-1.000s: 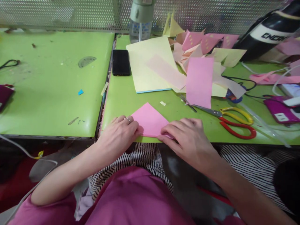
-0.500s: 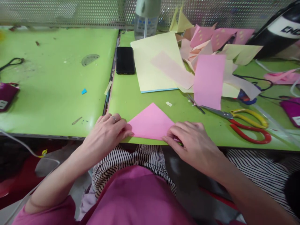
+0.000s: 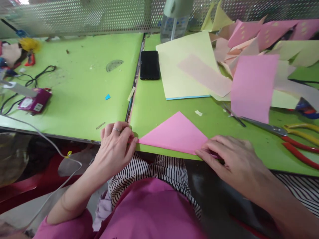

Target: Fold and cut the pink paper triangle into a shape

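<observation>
Left hand [image 3: 113, 142] has slid outward to the left corner of the paper [image 3: 176, 134]; its grip there cannot be determined. Right hand [image 3: 229, 159] pinches the right corner. Paper: pink, smooth, folded triangular, flat at the table's [image 3: 149, 109] front edge.

no word, brand or number can be read for certain here. a few things bear marks that are too small or blurred to make out: the half-round protractor [image 3: 114, 65] on the table [image 3: 79, 86] carries fine dark markings, the purple box [image 3: 37, 102] at the left has pale patches with unclear shapes on them, and the clear bottle [image 3: 163, 31] at the back shows blue print. small yellow marks run in columns on the pink paper pieces [image 3: 241, 28], possibly writing, possibly decoration.
</observation>
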`<state>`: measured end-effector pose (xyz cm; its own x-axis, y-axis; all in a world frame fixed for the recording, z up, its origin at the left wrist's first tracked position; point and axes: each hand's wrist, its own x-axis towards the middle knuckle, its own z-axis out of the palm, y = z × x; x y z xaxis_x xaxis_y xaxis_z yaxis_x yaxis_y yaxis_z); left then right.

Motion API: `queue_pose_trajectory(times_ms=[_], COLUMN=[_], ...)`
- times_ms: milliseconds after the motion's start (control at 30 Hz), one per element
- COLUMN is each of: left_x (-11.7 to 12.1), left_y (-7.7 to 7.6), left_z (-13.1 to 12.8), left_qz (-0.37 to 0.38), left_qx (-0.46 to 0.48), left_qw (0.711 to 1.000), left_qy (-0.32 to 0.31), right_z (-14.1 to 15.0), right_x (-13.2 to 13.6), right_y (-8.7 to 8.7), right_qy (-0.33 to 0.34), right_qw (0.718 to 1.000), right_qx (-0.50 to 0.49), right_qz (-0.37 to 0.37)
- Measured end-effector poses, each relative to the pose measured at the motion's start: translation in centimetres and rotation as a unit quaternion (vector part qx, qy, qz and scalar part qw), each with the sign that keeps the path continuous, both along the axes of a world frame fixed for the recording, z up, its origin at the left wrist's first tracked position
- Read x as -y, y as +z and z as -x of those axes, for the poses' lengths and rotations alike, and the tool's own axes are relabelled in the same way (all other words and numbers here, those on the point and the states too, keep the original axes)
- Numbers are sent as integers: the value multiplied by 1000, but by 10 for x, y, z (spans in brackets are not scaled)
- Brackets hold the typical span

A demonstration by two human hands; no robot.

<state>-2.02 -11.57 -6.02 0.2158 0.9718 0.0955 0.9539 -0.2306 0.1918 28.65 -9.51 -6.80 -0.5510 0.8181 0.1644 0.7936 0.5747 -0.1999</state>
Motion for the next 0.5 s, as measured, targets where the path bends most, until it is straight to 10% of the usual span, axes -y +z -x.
queue_pose_trajectory(times_ms=[133,333,500], left_x=[0,6,23], left_y=[-4,-7,-18], left_z=[-5,-24,-39], left_qz=[-75,-124,-170], left_qx=[-4,-59,-70], left_qw=[997,953,955], left_qy=[-8,-270,-231], right_z=[2,5,7], right_x=[-2,-4,-5], right_y=[-1,1,3], right_qy=[-12,-12,-5], right_qw=[1000,1000,999], right_qx=[14,25,30], right_qz=[0,-11,-20])
